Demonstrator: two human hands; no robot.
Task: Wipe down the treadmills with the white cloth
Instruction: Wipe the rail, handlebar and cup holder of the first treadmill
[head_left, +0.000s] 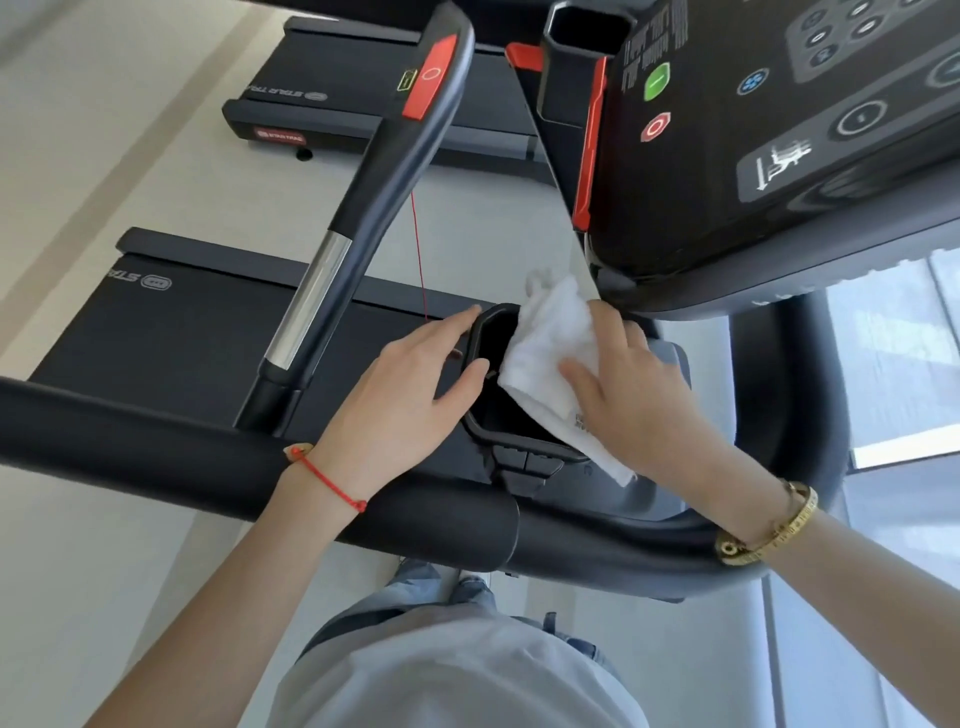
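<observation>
White cloth (550, 353) pinned under right hand (639, 395), fingers curled over it, thumb pinching its near edge, draped across the far rim of a black cup holder (480, 332) on the treadmill (156, 332). Left hand (405, 384) spread and relaxed, fingertips resting on the holder's left rim, gripping nothing. Red string bracelet (327, 478) on the left wrist, gold bangle (769, 525) on the right. Padded black front bar (156, 421) beneath both forearms. Side handrail (363, 208) with a silver section and red tab slanting up and away. Console (779, 130) with green and red buttons just above the cloth. Second treadmill (322, 67) farther back.
</observation>
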